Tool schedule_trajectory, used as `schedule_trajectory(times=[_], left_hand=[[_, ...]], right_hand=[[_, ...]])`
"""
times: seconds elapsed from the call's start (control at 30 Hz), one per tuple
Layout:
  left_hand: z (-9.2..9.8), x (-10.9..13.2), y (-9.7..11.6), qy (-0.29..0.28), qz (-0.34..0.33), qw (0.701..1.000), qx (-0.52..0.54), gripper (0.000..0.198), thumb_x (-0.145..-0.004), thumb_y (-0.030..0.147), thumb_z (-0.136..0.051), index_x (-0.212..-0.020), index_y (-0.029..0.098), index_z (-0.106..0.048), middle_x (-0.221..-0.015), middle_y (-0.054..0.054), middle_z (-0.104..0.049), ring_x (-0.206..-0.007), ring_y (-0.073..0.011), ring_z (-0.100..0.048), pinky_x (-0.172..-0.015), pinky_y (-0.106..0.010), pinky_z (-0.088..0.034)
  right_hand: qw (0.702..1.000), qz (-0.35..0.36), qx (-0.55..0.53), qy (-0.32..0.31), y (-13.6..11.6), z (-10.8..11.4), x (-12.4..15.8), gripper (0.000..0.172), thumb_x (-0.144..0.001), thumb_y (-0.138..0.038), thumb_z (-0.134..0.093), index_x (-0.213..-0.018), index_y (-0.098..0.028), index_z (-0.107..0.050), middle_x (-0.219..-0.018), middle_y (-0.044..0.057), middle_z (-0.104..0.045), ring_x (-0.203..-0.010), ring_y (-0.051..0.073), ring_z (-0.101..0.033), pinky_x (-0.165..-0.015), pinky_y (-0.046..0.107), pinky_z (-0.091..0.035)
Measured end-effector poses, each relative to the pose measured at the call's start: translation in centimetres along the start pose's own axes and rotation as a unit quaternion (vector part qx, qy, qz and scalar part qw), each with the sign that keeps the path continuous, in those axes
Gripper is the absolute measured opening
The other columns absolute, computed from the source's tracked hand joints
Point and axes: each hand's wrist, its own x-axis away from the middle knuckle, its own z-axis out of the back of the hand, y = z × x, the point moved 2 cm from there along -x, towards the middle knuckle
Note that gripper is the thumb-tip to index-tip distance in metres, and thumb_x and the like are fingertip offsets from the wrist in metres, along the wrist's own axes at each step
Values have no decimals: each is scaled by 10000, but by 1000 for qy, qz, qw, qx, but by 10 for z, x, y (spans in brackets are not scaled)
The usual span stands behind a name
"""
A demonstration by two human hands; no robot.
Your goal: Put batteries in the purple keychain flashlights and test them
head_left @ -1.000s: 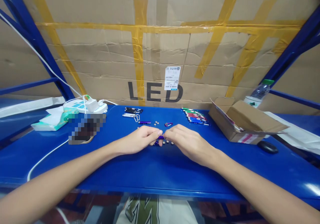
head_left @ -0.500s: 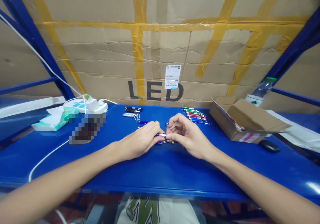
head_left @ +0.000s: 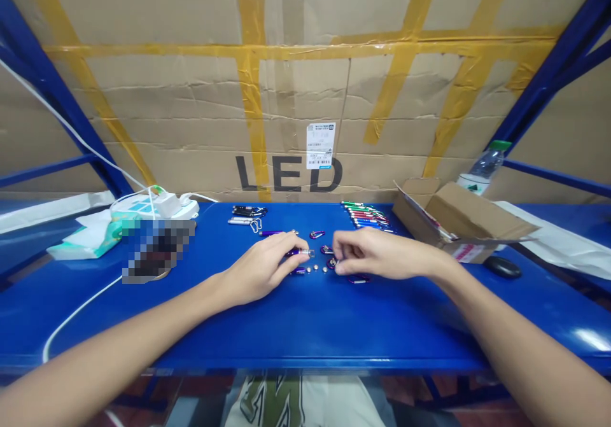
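Head view: purple tube with a silver end [head_left: 302, 252], one, above the blue table [head_left: 305, 328] near its middle, pinched between thumb and fingers of the left hand [head_left: 267, 263], silver end pointing right. Right hand [head_left: 377, 255], one, fingers curled, fingertips at a purple carabiner [head_left: 331, 263]; whether they grip it, cannot tell. Second purple carabiner [head_left: 326, 249], just behind that one. Third [head_left: 359, 280], below the right hand, nearer the table's front edge. Fourth [head_left: 317, 234], farther back, between the hands. Small round silver pieces [head_left: 316, 268], several, loose between the hands. Short purple piece [head_left: 299, 271], partly under the left fingers. Another purple tube [head_left: 271, 233], lying behind the left hand.

Farther back: black tubes [head_left: 249, 210] and silver tubes [head_left: 240, 221], left; green, red and blue tubes [head_left: 363, 214], in a row, right. Outer items: open cardboard box [head_left: 420, 226], black mouse [head_left: 502, 266], green-capped bottle [head_left: 484, 165], right; white power strip [head_left: 138, 208], tissue pack [head_left: 90, 242], left. Backing: large cardboard panel marked LED [head_left: 191, 128].
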Motion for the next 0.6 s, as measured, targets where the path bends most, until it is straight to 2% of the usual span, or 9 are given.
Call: schedule_trajectory(times=[0.03,0.1,0.2,0.43,0.6], left_hand=[[0,0,0,-4,11,1000,9,221,-1165,364,-487,-1197,215,-646,-1107,-50,-734,-1016,-204,-702,-947,-326,-532],[0,0,-1,-9,31,999,23,238,-1169,373,-469,-1195,216,-646,-1107,-47,-739,-1014,-203,-711,-942,-324,-533],[2,-1,1,-7,44,998,33,273,-1174,381,-430,-1183,217,-649,-1078,-45,-744,-981,-203,-715,-920,-323,-537],[3,0,2,-43,53,997,25,267,-1165,380,-451,-1182,232,-672,-1052,-27,-766,-944,-197,-719,-874,-315,-521],[2,1,2,-54,52,996,40,238,-1153,401,-505,-1179,238,-676,-1049,-17,-770,-958,-190,-721,-886,-305,-515]], right_hand=[[998,-18,29,-50,4,3,3,307,-959,-483,-787,-969,-214,-639,-763,-30,-636,-669,152,-554,-622,280,-403],[994,-46,67,-71,11,6,7,285,-908,-417,-839,-929,-215,-638,-755,-31,-622,-663,154,-538,-606,277,-386],[991,-56,82,-85,16,4,8,207,-931,-332,-797,-894,-223,-625,-754,-24,-632,-668,161,-544,-599,277,-392],[995,5,83,-46,6,-4,6,219,-1056,-362,-635,-893,-217,-623,-845,31,-701,-685,174,-598,-628,291,-441],[997,28,70,-29,-5,-6,5,270,-1120,-340,-490,-878,-228,-528,-800,24,-675,-674,166,-598,-637,291,-457]])
